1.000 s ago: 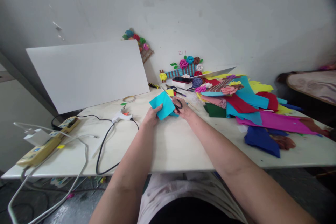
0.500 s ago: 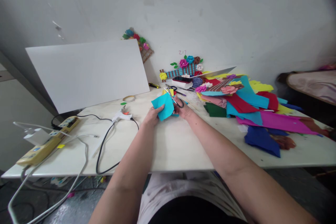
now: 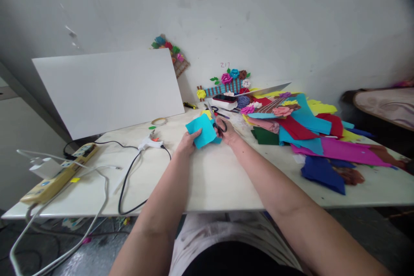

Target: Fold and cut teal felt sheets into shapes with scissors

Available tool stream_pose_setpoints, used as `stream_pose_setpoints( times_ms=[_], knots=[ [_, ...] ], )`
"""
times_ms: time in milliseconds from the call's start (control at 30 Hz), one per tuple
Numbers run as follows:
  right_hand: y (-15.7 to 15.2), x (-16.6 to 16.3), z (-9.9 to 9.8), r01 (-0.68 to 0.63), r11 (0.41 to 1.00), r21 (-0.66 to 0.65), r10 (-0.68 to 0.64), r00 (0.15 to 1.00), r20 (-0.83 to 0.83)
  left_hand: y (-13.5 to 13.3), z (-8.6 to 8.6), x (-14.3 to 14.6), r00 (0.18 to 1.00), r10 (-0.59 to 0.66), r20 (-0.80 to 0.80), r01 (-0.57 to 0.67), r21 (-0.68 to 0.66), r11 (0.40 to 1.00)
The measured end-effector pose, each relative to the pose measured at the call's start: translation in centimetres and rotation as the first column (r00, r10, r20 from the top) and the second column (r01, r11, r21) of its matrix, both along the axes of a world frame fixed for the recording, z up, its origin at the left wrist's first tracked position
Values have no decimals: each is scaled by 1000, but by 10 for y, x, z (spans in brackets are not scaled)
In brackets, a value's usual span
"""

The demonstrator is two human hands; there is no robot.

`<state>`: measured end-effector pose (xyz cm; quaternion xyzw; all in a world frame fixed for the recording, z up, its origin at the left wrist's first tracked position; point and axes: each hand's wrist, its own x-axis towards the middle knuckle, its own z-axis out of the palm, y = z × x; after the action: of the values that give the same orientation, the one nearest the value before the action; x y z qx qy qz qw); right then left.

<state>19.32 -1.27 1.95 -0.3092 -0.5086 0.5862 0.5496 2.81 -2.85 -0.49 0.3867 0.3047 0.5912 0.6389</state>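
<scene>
My left hand pinches a turquoise sheet, crepe paper or felt by its look, between thumb and fingers at its left side. The sheet is held up over the table. Around the black handles of a pair of scissors, my right hand is closed at the sheet's right edge. The blades point up and away, beside the sheet's upper right edge. Below the right fingers another bit of turquoise shows, and whether it is a separate piece I cannot tell. Yellow pieces lie just behind the sheet.
A heap of coloured sheets covers the right side. A white glue gun, its black cord and a yellow power strip lie left. A white board leans on the wall; a phone rests on a white box behind my hands.
The scissors have shifted slightly right, off the sheet's face to its edge, and their blades look closer together. My left hand still holds the sheet, nearly unmoved.
</scene>
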Motion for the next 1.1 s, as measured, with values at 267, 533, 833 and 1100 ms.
stream_pose_setpoints(
  times_ms=[267, 533, 833, 1100],
  knots=[
    [25, 30, -1, 374, 927, 32, -366, 879, 305, 10, -4, -6, 967, 242, 76, -240, -37, 970],
    [29, 61, -3, 454, 797, 398, -466, 42, 884, 10, -1, -5, 950, 294, 106, -287, -78, 955],
    [23, 67, -3, 461, 819, 342, -324, -121, 938, 11, -2, -5, 951, 290, 104, -284, -70, 956],
    [20, 64, -1, 428, 832, 352, -317, -153, 936, 10, 0, -4, 954, 285, 96, -279, -72, 958]
  ],
)
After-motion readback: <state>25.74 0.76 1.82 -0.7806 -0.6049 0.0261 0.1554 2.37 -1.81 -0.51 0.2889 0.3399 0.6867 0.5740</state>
